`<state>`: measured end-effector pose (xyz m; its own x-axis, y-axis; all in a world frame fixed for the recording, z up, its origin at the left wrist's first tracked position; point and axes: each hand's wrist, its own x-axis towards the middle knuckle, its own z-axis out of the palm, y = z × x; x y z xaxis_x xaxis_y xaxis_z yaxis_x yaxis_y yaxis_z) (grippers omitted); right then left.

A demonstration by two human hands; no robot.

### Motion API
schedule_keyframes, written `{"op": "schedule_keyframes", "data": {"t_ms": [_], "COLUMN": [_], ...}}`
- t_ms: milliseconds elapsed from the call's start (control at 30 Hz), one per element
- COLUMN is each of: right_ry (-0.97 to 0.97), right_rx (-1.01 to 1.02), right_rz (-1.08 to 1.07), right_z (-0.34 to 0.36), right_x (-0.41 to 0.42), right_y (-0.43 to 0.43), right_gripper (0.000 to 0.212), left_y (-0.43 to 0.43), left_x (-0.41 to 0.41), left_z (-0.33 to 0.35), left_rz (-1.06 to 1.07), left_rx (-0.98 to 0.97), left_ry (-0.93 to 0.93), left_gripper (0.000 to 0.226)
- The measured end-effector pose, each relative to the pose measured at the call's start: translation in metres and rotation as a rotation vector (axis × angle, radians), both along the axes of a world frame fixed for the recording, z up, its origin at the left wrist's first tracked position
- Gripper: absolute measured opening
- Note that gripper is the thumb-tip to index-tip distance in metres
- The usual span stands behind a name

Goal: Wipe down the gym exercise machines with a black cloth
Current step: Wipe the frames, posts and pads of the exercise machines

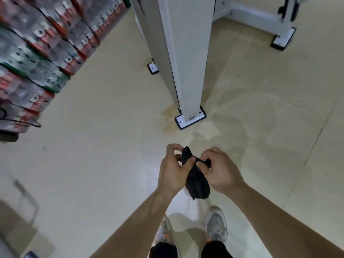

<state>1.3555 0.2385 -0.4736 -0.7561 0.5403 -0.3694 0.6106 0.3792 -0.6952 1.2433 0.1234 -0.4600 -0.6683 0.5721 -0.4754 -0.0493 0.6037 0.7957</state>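
Black cloth [197, 181], one piece, is bunched and held in the air between the two hands, above the floor [93, 146], with its loose lower end hanging down between the wrists. The left hand [173, 172] has its fingers curled, and its thumb and fingertips pinch the cloth's upper end, which pokes up past them. The right hand [221, 170] is curled too, its thumb and forefinger pinching a fold of the cloth just beside the left thumb. The two hands nearly touch, and both forearms are bare.

Below the hands, toward the near edge of the floor, stand two pale sports shoes: the left shoe [163, 233] and the right shoe [216, 226].

Ahead of the hands one white upright post [184, 53] of an exercise machine rises from a white, black-rimmed base plate [190, 118] that rests on the floor. A smaller foot [152, 68] of the same kind sits behind it to the left. At the far right corner of the floor a second white frame [260, 17] ends in a third such foot [283, 39]. That makes three feet in view.

Along the left edge of the floor, shrink-wrapped packs [37, 43] with red and green trim are stacked in several layers. They are too blurred to count. One black cable [28, 123] loops out near the lowest of them.
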Motion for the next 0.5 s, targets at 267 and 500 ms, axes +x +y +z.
{"op": "schedule_keyframes", "data": {"t_ms": [267, 500], "right_ry": [-0.117, -0.075], "right_rx": [0.042, 0.121], "right_rz": [0.06, 0.064], "right_z": [0.256, 0.431], "right_x": [0.035, 0.043], "right_y": [-0.003, -0.013], "right_gripper": [0.023, 0.017], "left_y": [-0.022, -0.061], "left_x": [0.019, 0.008], "left_z": [0.224, 0.376], "left_rz": [-0.218, -0.382], "left_rx": [0.053, -0.051], "left_ry": [0.044, 0.215], "left_gripper": [0.009, 0.012]}}
